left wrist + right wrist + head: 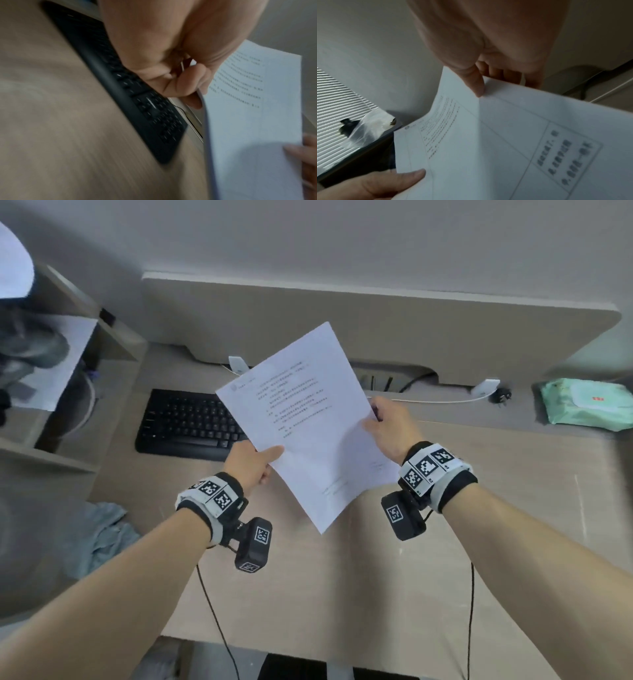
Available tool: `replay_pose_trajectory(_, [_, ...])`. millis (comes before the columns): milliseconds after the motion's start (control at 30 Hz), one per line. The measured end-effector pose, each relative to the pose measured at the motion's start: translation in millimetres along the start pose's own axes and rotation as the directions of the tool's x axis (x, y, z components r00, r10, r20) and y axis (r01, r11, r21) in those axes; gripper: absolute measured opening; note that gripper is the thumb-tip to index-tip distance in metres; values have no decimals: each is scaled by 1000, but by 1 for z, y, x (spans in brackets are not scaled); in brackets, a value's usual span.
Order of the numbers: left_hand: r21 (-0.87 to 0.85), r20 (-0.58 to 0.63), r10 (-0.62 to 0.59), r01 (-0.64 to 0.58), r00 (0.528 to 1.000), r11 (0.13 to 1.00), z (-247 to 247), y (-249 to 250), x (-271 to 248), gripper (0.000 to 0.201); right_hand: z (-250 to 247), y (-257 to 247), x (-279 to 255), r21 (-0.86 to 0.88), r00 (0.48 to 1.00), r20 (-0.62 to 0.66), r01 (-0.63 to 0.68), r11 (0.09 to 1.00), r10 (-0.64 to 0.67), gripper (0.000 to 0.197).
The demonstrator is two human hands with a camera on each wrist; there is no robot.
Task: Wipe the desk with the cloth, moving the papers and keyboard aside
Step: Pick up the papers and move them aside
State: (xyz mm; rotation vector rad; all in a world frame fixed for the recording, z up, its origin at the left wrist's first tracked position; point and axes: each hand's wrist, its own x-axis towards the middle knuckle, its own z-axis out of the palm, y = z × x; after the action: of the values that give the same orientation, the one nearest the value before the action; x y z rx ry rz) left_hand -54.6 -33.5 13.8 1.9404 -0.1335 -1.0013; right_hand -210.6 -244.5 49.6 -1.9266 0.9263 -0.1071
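Observation:
White printed papers (308, 419) hang tilted in the air above the beige desk (342, 577). My left hand (255, 462) pinches their left edge, thumb on top. At the right edge my right hand (387, 422) grips them, thumb over the sheet and fingers behind. The wrist views show the same papers (248, 121) (488, 142) with a thumb pressed on each side. A black keyboard (188, 422) (120, 81) lies on the desk behind the left hand, partly hidden by the papers. A blue-grey cloth (99, 535) lies crumpled off the desk's left edge.
A green wet-wipe pack (585, 404) sits at the back right. A white cable (428, 400) and a black plug (500, 396) run along the rear ledge under the partition panel (342, 316). Shelving (68, 371) stands at the left.

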Motion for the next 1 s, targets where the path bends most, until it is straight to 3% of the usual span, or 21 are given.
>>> replay_pose_trajectory(167, [-275,-181,-184,130,966,953,-88,-32,25,18,64,-41,25,-28,981,195,-17,999,22,10])
replay_pose_trajectory(333, [-418,-194,-308,205,931,885,-139,-56,52,16,104,-51,38,18,966,185,-186,982,180,25])
replay_pose_trajectory(700, [-546,-53,-460,361,886,756,-138,-80,85,17,140,-53,43,-16,939,184,-291,957,289,19])
replay_pose_trajectory(833, [-572,29,-424,363,905,736,-142,-79,72,23,144,-55,37,-40,942,194,-271,962,274,10])
replay_pose_trajectory(1000, [-488,182,-343,387,922,783,-146,-76,47,23,155,-71,27,-92,935,255,-231,969,247,9])
